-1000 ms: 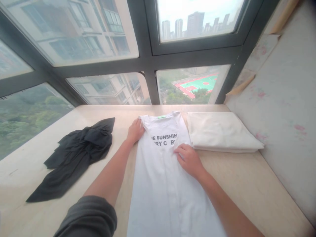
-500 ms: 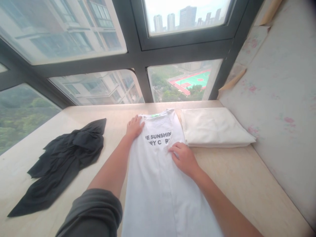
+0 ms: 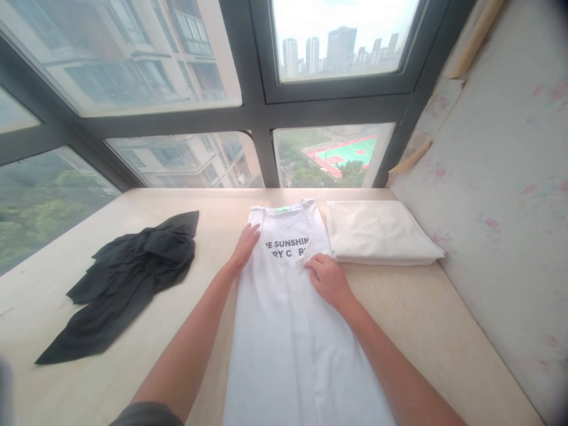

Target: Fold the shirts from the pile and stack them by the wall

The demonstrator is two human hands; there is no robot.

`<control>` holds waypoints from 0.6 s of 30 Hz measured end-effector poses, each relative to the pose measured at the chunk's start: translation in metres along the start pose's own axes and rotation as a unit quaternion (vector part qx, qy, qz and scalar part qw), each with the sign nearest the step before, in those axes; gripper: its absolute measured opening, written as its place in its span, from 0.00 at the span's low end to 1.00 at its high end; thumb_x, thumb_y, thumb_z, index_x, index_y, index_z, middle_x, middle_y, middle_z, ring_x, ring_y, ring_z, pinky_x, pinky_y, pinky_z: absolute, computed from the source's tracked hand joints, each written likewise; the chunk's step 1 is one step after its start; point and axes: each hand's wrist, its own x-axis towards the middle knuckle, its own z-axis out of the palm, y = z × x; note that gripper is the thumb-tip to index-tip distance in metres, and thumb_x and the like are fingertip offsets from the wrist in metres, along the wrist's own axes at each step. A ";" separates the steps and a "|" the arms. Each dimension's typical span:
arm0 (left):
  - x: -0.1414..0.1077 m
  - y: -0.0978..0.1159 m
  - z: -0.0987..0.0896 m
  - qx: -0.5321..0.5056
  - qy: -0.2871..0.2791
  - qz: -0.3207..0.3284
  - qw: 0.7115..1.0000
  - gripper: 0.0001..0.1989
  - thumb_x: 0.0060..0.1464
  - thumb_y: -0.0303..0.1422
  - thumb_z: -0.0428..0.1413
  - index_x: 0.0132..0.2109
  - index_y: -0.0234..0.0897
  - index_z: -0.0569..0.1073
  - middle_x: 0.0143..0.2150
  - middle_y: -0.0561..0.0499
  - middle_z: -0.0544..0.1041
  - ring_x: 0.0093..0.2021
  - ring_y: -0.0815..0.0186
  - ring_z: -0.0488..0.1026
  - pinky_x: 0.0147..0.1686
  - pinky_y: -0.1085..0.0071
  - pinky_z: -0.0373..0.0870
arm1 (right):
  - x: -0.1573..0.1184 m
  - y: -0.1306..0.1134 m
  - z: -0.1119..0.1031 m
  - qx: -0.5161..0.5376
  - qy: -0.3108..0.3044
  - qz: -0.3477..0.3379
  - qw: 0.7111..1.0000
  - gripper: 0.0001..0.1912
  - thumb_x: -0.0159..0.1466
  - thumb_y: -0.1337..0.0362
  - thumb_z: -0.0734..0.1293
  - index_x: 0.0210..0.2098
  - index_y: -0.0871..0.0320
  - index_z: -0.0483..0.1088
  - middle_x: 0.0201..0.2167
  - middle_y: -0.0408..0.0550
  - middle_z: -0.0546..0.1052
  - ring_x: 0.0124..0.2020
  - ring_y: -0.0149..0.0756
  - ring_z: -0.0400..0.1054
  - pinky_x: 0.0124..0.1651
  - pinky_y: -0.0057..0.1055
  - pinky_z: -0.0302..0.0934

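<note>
A white T-shirt [image 3: 275, 331] with dark printed letters on its chest lies lengthwise in front of me, both sides folded inward over the front. Its collar with a small green label points toward the window. My left hand [image 3: 245, 245] rests along the shirt's left edge below the shoulder, fingers stretched out and lying flat. On the other side, my right hand [image 3: 329, 277] has its fingers curled and pinched at the edge of the folded right side, just beside the lettering. The lower end of the shirt runs out of view.
A crumpled black garment [image 3: 137, 275] lies to the left on the pale ledge [image 3: 386, 319]. To the right of the collar sits a folded cream-white cloth [image 3: 377, 231]. Dark window frames [image 3: 177, 123] border the far side, and a flowered papered wall [image 3: 501, 195] bounds the right.
My left hand has slid slightly down the shirt's left edge from the shoulder. My right hand stays at the fold. The whole view has shifted a little.
</note>
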 end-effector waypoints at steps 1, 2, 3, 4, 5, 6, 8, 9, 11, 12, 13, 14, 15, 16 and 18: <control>-0.024 0.000 -0.001 -0.016 0.000 0.007 1.000 0.30 0.68 0.47 0.30 0.69 0.42 0.56 0.74 0.49 0.49 0.72 0.63 0.48 0.68 0.61 0.52 | 0.000 0.000 0.000 -0.005 -0.001 0.000 1.000 0.14 0.63 0.75 0.61 0.40 0.55 0.74 0.39 0.46 0.75 0.44 0.36 0.67 0.49 0.30 0.60; -0.048 0.000 -0.001 -0.030 0.001 0.013 0.999 0.31 0.68 0.47 0.28 0.70 0.42 0.56 0.74 0.49 0.50 0.72 0.64 0.50 0.67 0.62 0.53 | -0.001 0.000 0.001 -0.013 -0.003 0.001 1.000 0.14 0.63 0.75 0.61 0.40 0.55 0.74 0.39 0.46 0.75 0.44 0.36 0.67 0.49 0.30 0.60; -0.071 0.000 -0.002 -0.040 0.003 0.017 0.999 0.31 0.68 0.47 0.28 0.70 0.42 0.56 0.74 0.49 0.51 0.72 0.64 0.50 0.67 0.62 0.54 | -0.001 -0.001 0.001 -0.023 -0.006 0.001 1.000 0.14 0.62 0.75 0.61 0.40 0.55 0.74 0.39 0.46 0.75 0.44 0.36 0.67 0.49 0.30 0.60; -0.092 -0.001 -0.003 -0.049 0.006 0.019 0.999 0.31 0.67 0.48 0.30 0.69 0.42 0.56 0.74 0.49 0.51 0.72 0.63 0.50 0.68 0.62 0.53 | -0.001 -0.002 0.001 -0.038 -0.013 0.002 0.999 0.14 0.63 0.75 0.61 0.41 0.55 0.74 0.40 0.46 0.75 0.45 0.36 0.67 0.49 0.30 0.60; -0.112 -0.002 -0.003 -0.053 0.010 0.022 0.998 0.31 0.67 0.49 0.32 0.69 0.41 0.57 0.74 0.48 0.51 0.72 0.61 0.49 0.68 0.60 0.52 | -0.001 -0.003 0.000 -0.055 -0.021 0.003 0.998 0.15 0.63 0.75 0.60 0.41 0.55 0.74 0.41 0.46 0.75 0.45 0.36 0.67 0.50 0.29 0.60; -0.129 -0.003 -0.002 -0.052 0.015 0.029 0.998 0.31 0.66 0.50 0.35 0.69 0.40 0.58 0.74 0.46 0.50 0.72 0.60 0.47 0.69 0.58 0.50 | -0.002 -0.004 -0.001 -0.072 -0.029 0.005 0.997 0.16 0.63 0.76 0.60 0.42 0.55 0.74 0.41 0.46 0.75 0.46 0.36 0.67 0.50 0.29 0.60; -0.154 -0.004 -0.001 -0.036 0.026 0.049 0.998 0.31 0.65 0.51 0.40 0.67 0.40 0.61 0.73 0.45 0.51 0.73 0.57 0.44 0.70 0.54 0.46 | -0.001 -0.006 -0.002 -0.103 -0.042 0.007 0.994 0.18 0.62 0.77 0.59 0.44 0.55 0.74 0.43 0.46 0.75 0.47 0.36 0.67 0.51 0.29 0.60; -0.163 -0.004 0.000 -0.024 0.030 0.060 0.997 0.30 0.65 0.50 0.42 0.67 0.40 0.62 0.73 0.45 0.51 0.73 0.56 0.43 0.69 0.53 0.45 | -0.001 -0.008 -0.003 -0.114 -0.046 0.008 0.992 0.20 0.61 0.78 0.59 0.45 0.55 0.74 0.44 0.46 0.75 0.48 0.36 0.66 0.51 0.29 0.60; -0.173 -0.003 0.002 0.007 0.031 0.075 0.997 0.28 0.65 0.48 0.42 0.65 0.41 0.64 0.73 0.45 0.52 0.73 0.54 0.43 0.69 0.52 0.46 | 0.000 -0.011 -0.004 -0.129 -0.049 0.014 0.990 0.21 0.60 0.79 0.58 0.45 0.55 0.75 0.44 0.48 0.76 0.48 0.37 0.67 0.50 0.29 0.60; -0.175 -0.002 0.002 0.024 0.028 0.078 0.996 0.27 0.66 0.47 0.41 0.65 0.41 0.65 0.73 0.45 0.53 0.73 0.54 0.43 0.68 0.52 0.48 | 0.000 -0.014 -0.004 -0.138 -0.051 0.017 0.989 0.22 0.60 0.79 0.58 0.46 0.55 0.75 0.44 0.49 0.76 0.48 0.38 0.67 0.49 0.30 0.61; -0.177 0.001 0.002 0.039 0.024 0.080 0.996 0.26 0.66 0.46 0.41 0.65 0.41 0.66 0.72 0.45 0.54 0.73 0.53 0.44 0.68 0.52 0.49 | 0.000 -0.017 -0.003 -0.146 -0.054 0.019 0.988 0.22 0.61 0.79 0.58 0.47 0.55 0.75 0.45 0.50 0.76 0.48 0.38 0.67 0.49 0.30 0.61; -0.177 0.003 0.002 0.054 0.020 0.084 0.995 0.26 0.66 0.45 0.42 0.64 0.41 0.67 0.72 0.45 0.55 0.73 0.52 0.45 0.68 0.51 0.49 | -0.001 -0.020 -0.001 -0.153 -0.057 0.019 0.986 0.23 0.61 0.79 0.58 0.48 0.56 0.74 0.46 0.51 0.76 0.49 0.39 0.67 0.50 0.31 0.61; -0.177 0.006 0.002 0.073 0.016 0.089 0.993 0.26 0.65 0.45 0.44 0.64 0.42 0.67 0.72 0.44 0.56 0.72 0.51 0.46 0.67 0.50 0.49 | -0.003 -0.024 0.001 -0.160 -0.062 0.017 0.985 0.23 0.62 0.78 0.58 0.50 0.56 0.74 0.49 0.52 0.76 0.51 0.39 0.67 0.52 0.33 0.60; -0.177 0.010 0.002 0.093 0.012 0.094 0.991 0.26 0.63 0.45 0.46 0.64 0.43 0.67 0.71 0.45 0.57 0.72 0.49 0.47 0.67 0.48 0.48 | -0.005 -0.029 0.005 -0.165 -0.067 0.014 0.984 0.23 0.63 0.77 0.58 0.53 0.56 0.72 0.52 0.53 0.74 0.54 0.40 0.66 0.55 0.34 0.59; -0.178 0.016 0.002 0.140 0.002 0.100 0.985 0.27 0.61 0.46 0.50 0.65 0.46 0.66 0.71 0.45 0.57 0.72 0.47 0.48 0.67 0.46 0.47 | -0.012 -0.038 0.013 -0.173 -0.075 0.008 0.982 0.24 0.65 0.74 0.58 0.58 0.57 0.69 0.60 0.55 0.69 0.61 0.42 0.61 0.61 0.38 0.54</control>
